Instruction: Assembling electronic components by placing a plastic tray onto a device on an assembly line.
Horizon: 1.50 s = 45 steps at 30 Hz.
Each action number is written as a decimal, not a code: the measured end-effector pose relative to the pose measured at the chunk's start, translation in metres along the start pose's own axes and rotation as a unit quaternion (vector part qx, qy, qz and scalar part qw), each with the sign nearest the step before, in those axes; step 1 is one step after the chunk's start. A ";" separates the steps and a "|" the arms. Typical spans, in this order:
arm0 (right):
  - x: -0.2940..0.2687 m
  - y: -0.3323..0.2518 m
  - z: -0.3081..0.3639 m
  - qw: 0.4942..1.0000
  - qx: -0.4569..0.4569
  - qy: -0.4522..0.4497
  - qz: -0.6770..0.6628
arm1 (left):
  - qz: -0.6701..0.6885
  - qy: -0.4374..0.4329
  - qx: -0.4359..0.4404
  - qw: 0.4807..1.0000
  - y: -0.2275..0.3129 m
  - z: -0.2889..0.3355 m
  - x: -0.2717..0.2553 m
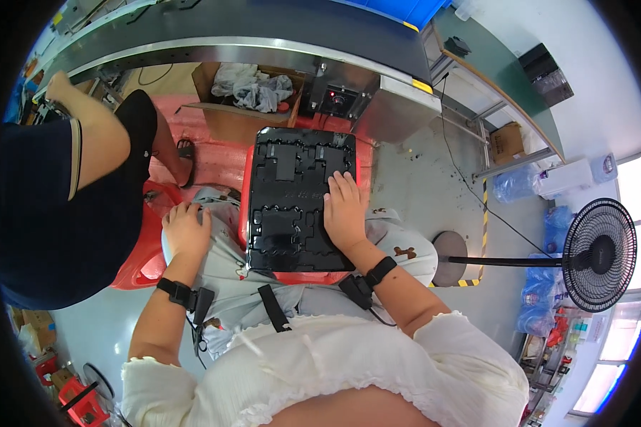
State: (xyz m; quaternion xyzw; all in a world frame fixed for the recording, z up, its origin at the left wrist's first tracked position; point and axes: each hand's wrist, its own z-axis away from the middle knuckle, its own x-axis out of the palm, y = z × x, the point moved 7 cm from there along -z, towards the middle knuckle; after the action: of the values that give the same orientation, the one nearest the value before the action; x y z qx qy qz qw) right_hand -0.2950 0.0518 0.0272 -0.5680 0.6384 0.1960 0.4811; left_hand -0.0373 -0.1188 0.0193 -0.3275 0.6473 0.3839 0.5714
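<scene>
A black moulded plastic tray (274, 196) with shaped recesses lies in front of me, on top of something red whose edge shows around it. My right hand (344, 212) rests on the tray's right side, fingers stretched out and flat. Apart from the tray, my left hand (187, 229) lies on my left thigh, its fingers loosely spread and nothing in them. Grey patterned trousers (224, 220) cover my legs on both sides of the tray. Each wrist wears a black strap with a small box.
A conveyor (263, 32) with a metal edge runs across the far side. Beneath it stands a cardboard box (238, 121) holding plastic bags. A co-worker (50, 199) sits close on my left. To the right are a black fan (602, 255) and a green-topped table (509, 78).
</scene>
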 end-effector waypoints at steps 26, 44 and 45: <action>-0.049 0.004 -0.106 0.803 0.036 -0.591 -0.072 | -0.002 -0.004 -0.001 1.000 0.000 0.001 0.007; -0.025 0.048 -0.421 0.987 -0.034 -0.160 -0.003 | 0.318 0.184 0.276 0.888 0.107 -0.245 -0.245; -0.016 0.055 -0.418 0.977 -0.005 -0.212 -0.022 | 0.235 0.153 0.281 0.918 0.116 -0.275 -0.236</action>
State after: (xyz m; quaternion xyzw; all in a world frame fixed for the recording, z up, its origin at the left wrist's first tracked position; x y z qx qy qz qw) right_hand -0.5110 -0.2569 0.2164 -0.5297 0.5088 0.3046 0.6064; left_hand -0.2404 -0.3046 0.2819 -0.0463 0.8665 0.2545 0.4269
